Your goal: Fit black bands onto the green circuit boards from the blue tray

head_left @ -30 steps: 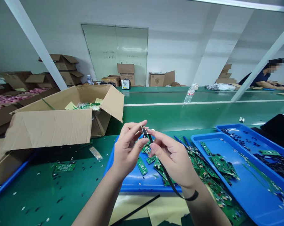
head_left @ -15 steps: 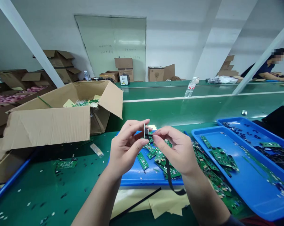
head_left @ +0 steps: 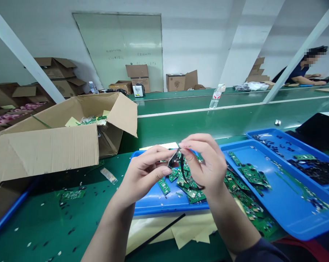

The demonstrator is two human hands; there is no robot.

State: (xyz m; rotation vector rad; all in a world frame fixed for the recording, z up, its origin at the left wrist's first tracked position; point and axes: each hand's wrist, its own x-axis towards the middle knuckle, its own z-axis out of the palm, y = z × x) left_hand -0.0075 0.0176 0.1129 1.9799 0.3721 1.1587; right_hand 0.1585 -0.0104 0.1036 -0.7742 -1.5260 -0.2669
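My left hand (head_left: 141,175) pinches a small circuit board (head_left: 173,159) by its edges between thumb and fingers. The board is tilted and seen nearly edge-on, so little of its face shows. Close against its upper end, my right hand (head_left: 209,162) is closed on a narrow black strip (head_left: 183,170), which curls down below the fingers. Whether the strip is stuck to the board I cannot tell. Both hands are above a blue tray (head_left: 164,209) with a heap of green circuit boards (head_left: 191,182) in it.
Left stands an open cardboard box (head_left: 49,149) with scraps. Right are two more blue trays (head_left: 292,222) (head_left: 276,133) with boards and black parts. Yellow paper (head_left: 150,227) and a long black strip (head_left: 159,233) lie in front. A bottle (head_left: 215,97) and a person (head_left: 300,74) are beyond.
The board has gone from upright to tilted. My right hand has risen to its top edge, and the strip now hangs closer under my fingers. The view has shifted slightly right.
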